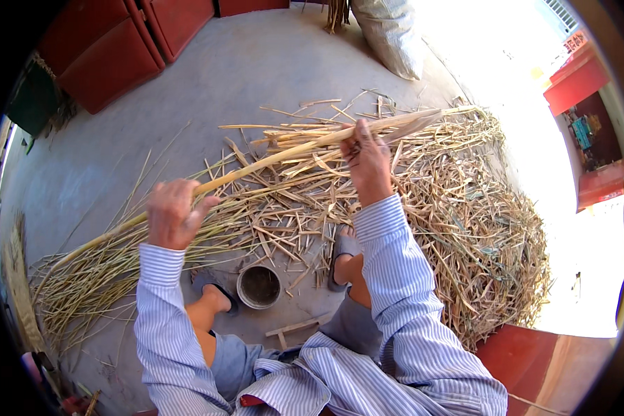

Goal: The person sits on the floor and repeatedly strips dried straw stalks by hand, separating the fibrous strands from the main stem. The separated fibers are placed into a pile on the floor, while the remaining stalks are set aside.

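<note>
A long yellowish dried stalk (pixel 270 160) runs aslant in front of me, from the lower left up to the right. My left hand (pixel 176 213) is closed around it toward the left, with the thumb reaching to the right. Farther along, my right hand (pixel 369 161) grips the same stalk, thumb on top, where a broad pale dry leaf (pixel 412 125) lies along it. Thin straw-coloured stems (pixel 111 284) are spread on the floor below my left hand. Beneath and beside my right hand lie loose stalks and leaf scraps (pixel 312 201).
A big heap of dry leaves (pixel 482 243) fills the right side. Between my feet stands a small round bucket (pixel 259 286), with a wooden piece (pixel 298 326) nearer me. Red seats (pixel 111 55) and a white sack (pixel 392 38) stand at the back, on the concrete floor (pixel 256 69).
</note>
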Demonstrator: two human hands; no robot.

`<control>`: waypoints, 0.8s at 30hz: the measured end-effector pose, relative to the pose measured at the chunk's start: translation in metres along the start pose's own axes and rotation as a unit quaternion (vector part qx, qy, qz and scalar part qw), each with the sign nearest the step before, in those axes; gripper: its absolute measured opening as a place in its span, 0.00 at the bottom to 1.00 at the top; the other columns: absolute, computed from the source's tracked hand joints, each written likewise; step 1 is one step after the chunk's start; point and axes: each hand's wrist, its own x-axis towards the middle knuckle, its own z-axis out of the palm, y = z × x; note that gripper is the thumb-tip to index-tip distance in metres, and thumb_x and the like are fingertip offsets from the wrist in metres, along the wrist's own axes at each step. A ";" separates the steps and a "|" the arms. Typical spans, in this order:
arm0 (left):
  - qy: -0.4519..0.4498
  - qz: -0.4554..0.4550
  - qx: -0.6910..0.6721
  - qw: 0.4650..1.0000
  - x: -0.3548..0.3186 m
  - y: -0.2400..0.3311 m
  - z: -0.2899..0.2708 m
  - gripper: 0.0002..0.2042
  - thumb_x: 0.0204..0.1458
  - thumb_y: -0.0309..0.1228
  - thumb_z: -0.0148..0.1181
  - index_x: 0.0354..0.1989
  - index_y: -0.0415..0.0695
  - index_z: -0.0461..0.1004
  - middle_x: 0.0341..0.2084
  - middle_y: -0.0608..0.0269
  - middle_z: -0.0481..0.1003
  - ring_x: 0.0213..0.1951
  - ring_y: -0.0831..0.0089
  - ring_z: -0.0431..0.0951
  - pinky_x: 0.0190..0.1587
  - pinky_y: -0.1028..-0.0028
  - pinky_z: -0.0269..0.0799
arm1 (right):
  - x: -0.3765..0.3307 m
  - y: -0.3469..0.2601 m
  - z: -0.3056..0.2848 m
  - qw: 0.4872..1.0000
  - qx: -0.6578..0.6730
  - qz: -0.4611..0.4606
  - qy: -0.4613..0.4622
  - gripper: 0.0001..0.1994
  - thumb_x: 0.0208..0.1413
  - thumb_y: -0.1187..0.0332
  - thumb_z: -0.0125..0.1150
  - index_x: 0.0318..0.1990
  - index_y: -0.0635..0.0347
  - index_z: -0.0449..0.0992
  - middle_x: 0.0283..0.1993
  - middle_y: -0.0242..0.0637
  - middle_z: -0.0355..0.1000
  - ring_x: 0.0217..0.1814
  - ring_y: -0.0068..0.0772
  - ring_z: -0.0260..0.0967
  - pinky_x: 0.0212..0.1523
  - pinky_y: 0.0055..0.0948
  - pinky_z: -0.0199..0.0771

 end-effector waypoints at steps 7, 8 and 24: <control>-0.029 -0.097 -0.087 0.991 0.008 0.025 0.014 0.16 0.48 0.42 0.68 0.24 0.42 0.72 0.17 0.57 0.71 0.20 0.57 0.72 0.21 0.63 0.63 | 0.000 0.011 0.011 0.999 -0.013 -0.025 -0.037 0.11 0.61 0.62 0.61 0.39 0.61 0.73 0.35 0.36 0.77 0.31 0.22 0.73 0.32 0.21 0.78; -0.043 -0.109 -0.089 0.989 0.003 0.017 0.006 0.16 0.48 0.42 0.67 0.23 0.42 0.72 0.16 0.56 0.70 0.19 0.57 0.72 0.21 0.62 0.63 | 0.011 0.000 0.003 0.999 0.009 -0.026 -0.031 0.10 0.61 0.62 0.61 0.38 0.61 0.74 0.33 0.36 0.77 0.28 0.22 0.72 0.29 0.20 0.77; -0.162 -0.234 -0.182 0.941 -0.029 -0.018 -0.008 0.24 0.54 0.50 0.59 0.21 0.38 0.70 0.11 0.51 0.64 0.15 0.56 0.66 0.20 0.61 0.58 | 0.023 -0.013 -0.016 0.982 0.088 -0.043 -0.161 0.08 0.64 0.69 0.54 0.48 0.61 0.70 0.48 0.43 0.76 0.51 0.38 0.75 0.49 0.34 0.79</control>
